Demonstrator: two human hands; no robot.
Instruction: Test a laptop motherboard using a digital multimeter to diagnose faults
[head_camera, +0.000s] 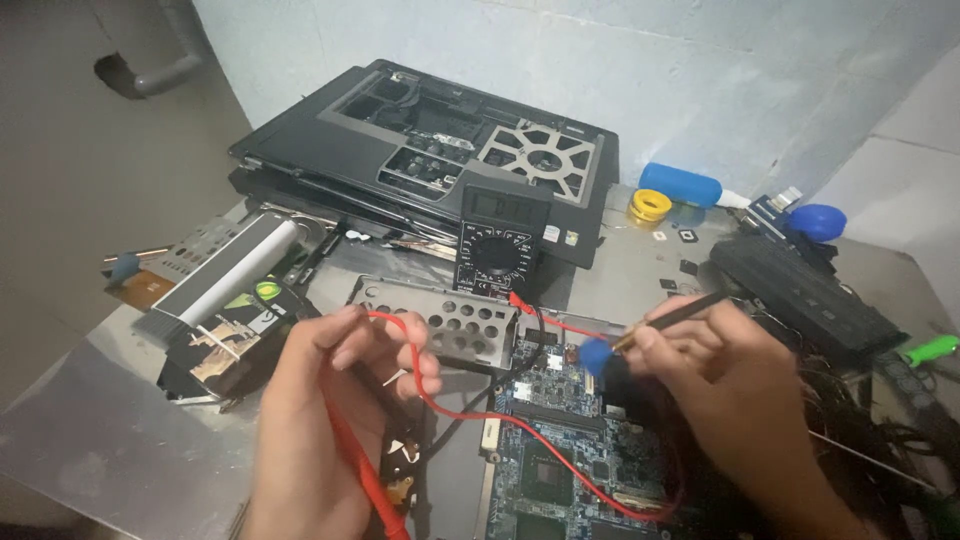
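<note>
A blue laptop motherboard (560, 440) lies at the bottom middle of the head view. My left hand (320, 400) holds a red multimeter probe (365, 480) that points down at the board's left side. My right hand (720, 370) pinches a thin black probe (670, 318) like a pen, with its tip near a small blue round part (597, 354) at the board's top edge. A red lead wire (480, 405) loops across the board between both hands. The black digital multimeter (500, 245) stands upright behind the board.
A stripped black laptop chassis (430, 140) lies at the back. A perforated metal plate (440, 315) sits in front of the meter. A heatsink and parts (220, 300) rest at left. At right are a black battery pack (810, 290), tangled cables, a blue cylinder (680, 185) and a yellow solder spool (650, 207).
</note>
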